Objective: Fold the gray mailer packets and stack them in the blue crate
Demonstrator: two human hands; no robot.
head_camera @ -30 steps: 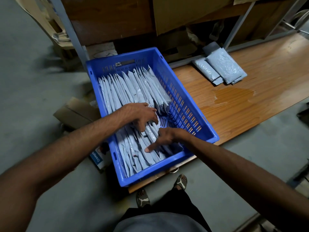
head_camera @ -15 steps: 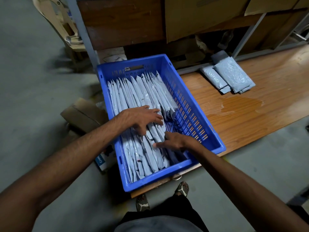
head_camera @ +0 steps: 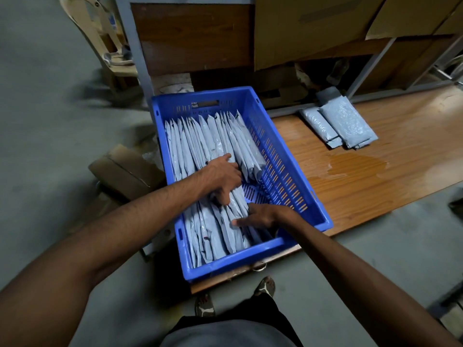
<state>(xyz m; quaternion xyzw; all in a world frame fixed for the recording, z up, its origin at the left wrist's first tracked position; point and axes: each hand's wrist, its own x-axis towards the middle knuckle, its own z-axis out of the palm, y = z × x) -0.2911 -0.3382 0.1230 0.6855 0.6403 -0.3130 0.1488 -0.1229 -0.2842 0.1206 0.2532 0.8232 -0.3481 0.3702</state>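
Since the earlier frame your left hand [head_camera: 220, 180] has slid further up the rows while your right hand [head_camera: 260, 216] has stayed low near the crate's front. The crate [head_camera: 295, 171] sits on the corner of a wooden board [head_camera: 375, 186] on the floor. The packets [head_camera: 200, 146] inside are pale gray, glossy, folded into narrow strips and stood on edge in two rows that lean left; a bare patch of perforated crate floor shows at right. Your left hand lies on the row tops, fingers bent down among the packets, thumb pointing down. Your right hand is flat, fingers straight, pressing the front row sideways. Three spare packets [head_camera: 343, 123] lie flat on the board, well apart from the crate.
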